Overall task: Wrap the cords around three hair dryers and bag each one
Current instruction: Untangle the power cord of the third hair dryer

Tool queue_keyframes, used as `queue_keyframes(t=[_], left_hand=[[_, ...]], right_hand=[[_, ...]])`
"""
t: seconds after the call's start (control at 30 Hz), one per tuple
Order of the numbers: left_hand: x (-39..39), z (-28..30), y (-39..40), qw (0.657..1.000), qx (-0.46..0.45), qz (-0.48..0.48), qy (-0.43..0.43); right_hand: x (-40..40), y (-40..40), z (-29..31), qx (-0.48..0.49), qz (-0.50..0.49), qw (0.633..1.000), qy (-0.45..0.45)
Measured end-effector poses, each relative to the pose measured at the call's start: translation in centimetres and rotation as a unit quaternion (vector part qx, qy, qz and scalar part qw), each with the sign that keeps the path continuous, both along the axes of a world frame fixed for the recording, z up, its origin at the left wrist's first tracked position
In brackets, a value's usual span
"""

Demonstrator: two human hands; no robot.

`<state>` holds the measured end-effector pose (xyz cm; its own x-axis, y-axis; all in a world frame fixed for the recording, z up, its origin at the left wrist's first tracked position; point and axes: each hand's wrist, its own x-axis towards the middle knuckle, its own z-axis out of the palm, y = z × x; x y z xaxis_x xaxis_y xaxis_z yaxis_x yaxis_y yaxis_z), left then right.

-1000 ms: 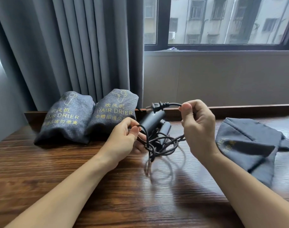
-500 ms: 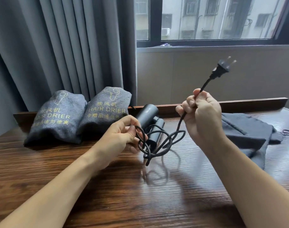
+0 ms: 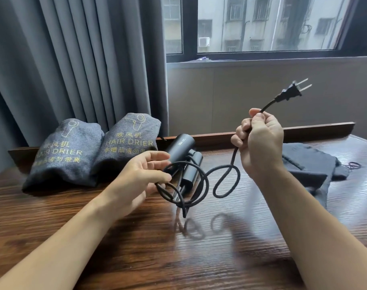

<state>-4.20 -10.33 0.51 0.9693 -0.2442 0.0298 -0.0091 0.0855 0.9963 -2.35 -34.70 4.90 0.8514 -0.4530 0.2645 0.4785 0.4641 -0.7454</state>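
The cord of the third hair dryer is being handled above the wooden table. It is being gripped near its plug end by the right hand, whose fingers are curled around it, and the plug is being held up to the right, toward the far wall. The loose coils are being held by the left hand: its fingers are only half bent, with the thumb and a finger closed lightly on the loops. The dryer itself is lying on the table just behind these loops, with its handle folded, as it seems.

Two filled bags, marked "HAIR DRIER", are standing at the far left, touching one another. One empty bag is lying flat at the right, behind the right forearm.

By judgement, the cord is not yet being wrapped around the dryer; it is being sorted out. The risk is being made by the loops themselves: several are crossing, and if the plug end is pulled harder, a knot could be tightened. The coils could also slip from the light left grip and fall open, or the dryer could be dragged along the smooth table.
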Motion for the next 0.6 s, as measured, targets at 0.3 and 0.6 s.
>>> queue_keyframes(t=[0.3, 0.6], left_hand=[[-0.1, 0.4, -0.3, 0.998, -0.014, 0.055, 0.002], [0.0, 0.3, -0.7, 0.991, -0.020, 0.118, -0.054]], right_hand=[[-0.7, 1.2, -0.4, -0.164, 0.036, 0.972, 0.163], [-0.8, 2.0, -1.4, -0.234, 0.166, 0.937, 0.198]])
